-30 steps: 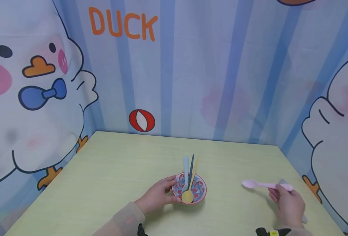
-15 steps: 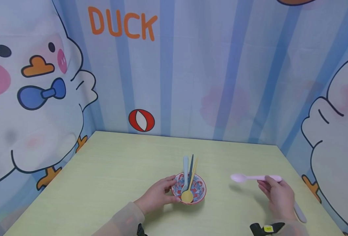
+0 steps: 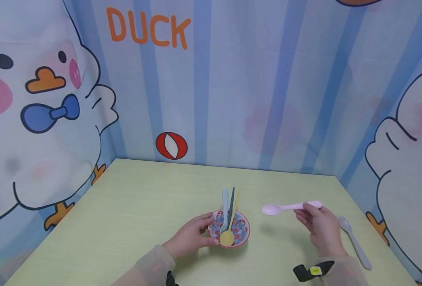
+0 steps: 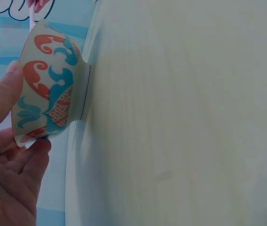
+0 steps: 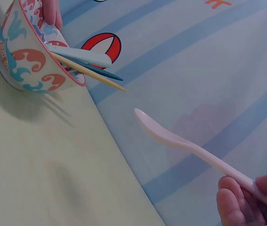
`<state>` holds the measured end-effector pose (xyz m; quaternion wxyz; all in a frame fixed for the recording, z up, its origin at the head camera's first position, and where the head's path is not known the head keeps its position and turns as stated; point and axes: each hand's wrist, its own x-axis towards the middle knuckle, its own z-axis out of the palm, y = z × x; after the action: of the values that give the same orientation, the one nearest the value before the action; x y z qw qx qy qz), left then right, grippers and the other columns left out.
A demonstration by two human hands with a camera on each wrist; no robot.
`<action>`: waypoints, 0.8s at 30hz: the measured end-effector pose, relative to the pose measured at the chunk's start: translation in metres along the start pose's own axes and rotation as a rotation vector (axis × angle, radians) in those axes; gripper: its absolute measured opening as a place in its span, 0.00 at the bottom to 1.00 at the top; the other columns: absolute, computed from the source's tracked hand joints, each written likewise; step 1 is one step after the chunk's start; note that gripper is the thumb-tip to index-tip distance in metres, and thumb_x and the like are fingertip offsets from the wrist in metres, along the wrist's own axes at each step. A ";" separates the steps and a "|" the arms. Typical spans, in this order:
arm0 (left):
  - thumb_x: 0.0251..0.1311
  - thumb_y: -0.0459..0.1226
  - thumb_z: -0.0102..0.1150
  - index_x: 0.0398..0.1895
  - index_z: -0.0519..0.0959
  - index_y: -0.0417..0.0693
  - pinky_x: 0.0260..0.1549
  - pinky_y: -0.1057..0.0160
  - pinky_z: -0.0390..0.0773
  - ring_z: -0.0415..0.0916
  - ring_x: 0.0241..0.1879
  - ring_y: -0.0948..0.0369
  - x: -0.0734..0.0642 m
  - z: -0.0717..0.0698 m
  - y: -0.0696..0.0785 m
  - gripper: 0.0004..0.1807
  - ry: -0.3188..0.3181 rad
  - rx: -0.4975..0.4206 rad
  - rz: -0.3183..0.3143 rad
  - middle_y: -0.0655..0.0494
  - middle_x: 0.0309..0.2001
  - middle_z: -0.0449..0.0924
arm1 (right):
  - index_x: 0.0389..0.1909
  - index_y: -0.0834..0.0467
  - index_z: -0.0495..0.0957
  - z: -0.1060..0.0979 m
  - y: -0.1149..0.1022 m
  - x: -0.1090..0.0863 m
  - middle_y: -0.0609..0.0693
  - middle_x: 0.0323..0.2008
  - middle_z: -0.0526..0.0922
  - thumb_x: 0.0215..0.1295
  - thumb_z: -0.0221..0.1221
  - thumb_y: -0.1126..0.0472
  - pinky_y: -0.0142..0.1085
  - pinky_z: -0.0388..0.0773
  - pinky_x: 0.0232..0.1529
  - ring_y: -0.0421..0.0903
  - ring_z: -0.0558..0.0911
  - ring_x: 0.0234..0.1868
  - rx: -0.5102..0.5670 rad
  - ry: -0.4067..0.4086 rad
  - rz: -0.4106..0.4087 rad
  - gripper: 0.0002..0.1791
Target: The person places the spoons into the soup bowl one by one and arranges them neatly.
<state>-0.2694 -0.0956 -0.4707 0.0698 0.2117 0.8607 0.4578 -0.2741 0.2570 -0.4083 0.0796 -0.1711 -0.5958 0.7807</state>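
A small bowl (image 3: 243,228) with a red rim and a red-and-blue pattern (image 4: 49,89) stands left of the table's middle axis to the right hand. My left hand (image 3: 189,237) holds its left side, thumb (image 4: 7,92) and fingers on the wall. Inside the bowl lean a yellow spoon (image 3: 227,238), a light blue spoon (image 3: 225,200) and a dark blue utensil (image 3: 231,208) whose lower end is hidden. My right hand (image 3: 320,228) pinches a pink spoon (image 3: 273,209) by its handle. In the right wrist view the spoon (image 5: 190,146) hangs above the table, its scoop toward the bowl, apart from it.
A greyish-purple spoon (image 3: 355,244) lies on the pale yellow table (image 3: 143,198), right of my right hand. Behind the table's far edge hangs a blue striped cloth (image 3: 232,99) printed with ducks.
My right hand has carried the pink spoon leftward and up toward the bowl, leaving the greyish-purple spoon uncovered on the table. The left hand and bowl have stayed in place.
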 end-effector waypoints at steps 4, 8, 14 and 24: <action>0.52 0.45 0.71 0.68 0.67 0.41 0.60 0.54 0.70 0.65 0.65 0.48 0.000 0.000 0.000 0.41 0.001 0.000 -0.002 0.51 0.72 0.58 | 0.52 0.64 0.67 0.011 -0.001 -0.002 0.46 0.29 0.84 0.71 0.54 0.63 0.31 0.82 0.42 0.38 0.85 0.34 -0.015 -0.065 0.009 0.14; 0.52 0.45 0.71 0.68 0.67 0.41 0.60 0.54 0.71 0.65 0.64 0.48 0.000 0.000 0.000 0.41 0.001 0.005 0.000 0.52 0.72 0.58 | 0.55 0.66 0.66 0.023 0.000 -0.005 0.46 0.29 0.84 0.71 0.55 0.63 0.31 0.82 0.42 0.39 0.85 0.33 -0.054 -0.125 0.016 0.17; 0.52 0.45 0.71 0.68 0.67 0.41 0.60 0.54 0.70 0.66 0.64 0.48 0.000 0.000 0.000 0.40 -0.001 0.007 -0.003 0.52 0.72 0.58 | 0.54 0.70 0.65 0.040 0.003 -0.007 0.48 0.28 0.84 0.70 0.54 0.65 0.31 0.82 0.41 0.39 0.85 0.31 -0.094 -0.205 0.012 0.18; 0.52 0.45 0.71 0.68 0.67 0.41 0.60 0.53 0.71 0.65 0.64 0.47 -0.001 -0.001 0.001 0.40 -0.004 0.000 0.005 0.51 0.72 0.58 | 0.55 0.73 0.66 0.058 0.015 -0.005 0.51 0.29 0.83 0.69 0.55 0.65 0.33 0.83 0.38 0.42 0.85 0.30 -0.172 -0.260 0.034 0.19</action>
<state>-0.2687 -0.0956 -0.4692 0.0703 0.2145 0.8601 0.4574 -0.2892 0.1985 -0.4080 -0.0265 -0.0847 -0.6627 0.7436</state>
